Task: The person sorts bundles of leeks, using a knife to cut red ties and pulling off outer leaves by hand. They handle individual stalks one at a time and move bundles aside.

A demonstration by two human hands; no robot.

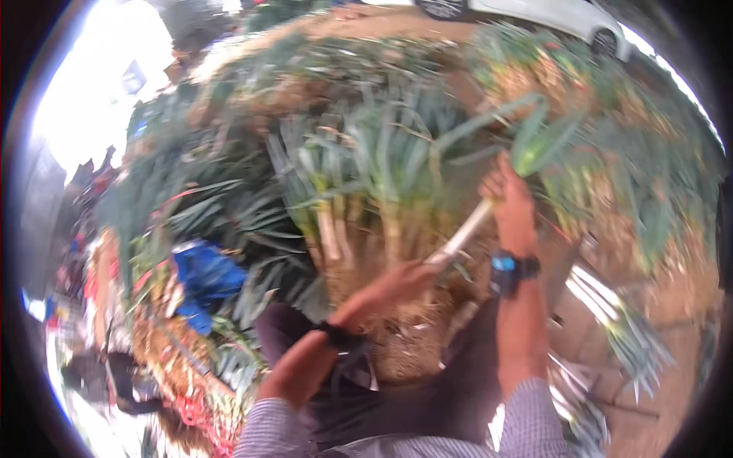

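Observation:
A long green onion [467, 231] lies slanted between my hands, its white stem toward the lower left and its green leaves [534, 145] spread at the upper right. My right hand [506, 192] is closed around the stem just below the leaves. At the lower end of the stem, my left hand [405, 282] grips it, with its fingertips smeared by motion. Straight ahead, a bunch of green onions [389, 175] stands upright with roots in soil. White cleaned onions [595, 294] lie on the ground to my right.
Heaps of green onions [611, 168] surround me ahead and on both sides. A crumpled blue plastic sheet [202, 278] lies at the left, and red netting [195, 420] is at the lower left. A white car [527, 14] is parked at the far edge.

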